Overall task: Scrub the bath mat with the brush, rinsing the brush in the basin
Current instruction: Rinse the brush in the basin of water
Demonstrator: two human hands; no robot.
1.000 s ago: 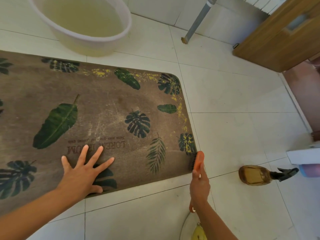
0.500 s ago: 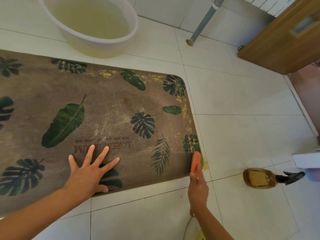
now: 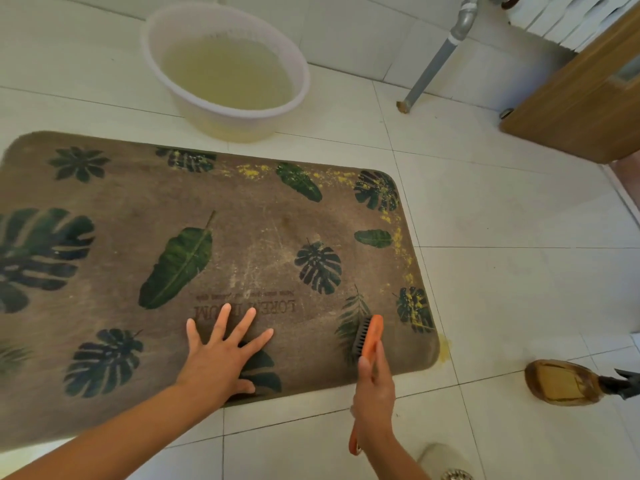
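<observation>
A brown bath mat (image 3: 242,244) printed with dark green leaves lies flat on the tiled floor, with yellow specks along its far and right edges. My left hand (image 3: 221,355) presses on its near edge, palm down and fingers spread. My right hand (image 3: 374,396) grips the orange handle of a brush (image 3: 367,336), whose black bristles face left and touch the mat near its near right corner. A white basin (image 3: 301,81) of cloudy yellowish water stands on the floor just beyond the mat's far edge.
A brown spray bottle (image 3: 568,382) lies on its side on the tiles right of the mat. A grey metal leg (image 3: 433,64) slants down at the back, next to a wooden door (image 3: 581,109) at the far right. White tiles surround the mat.
My right hand has moved the brush leftward from the mat's right edge onto the mat. The view has shifted, showing more of the mat's left side. My left hand stays pressed down.
</observation>
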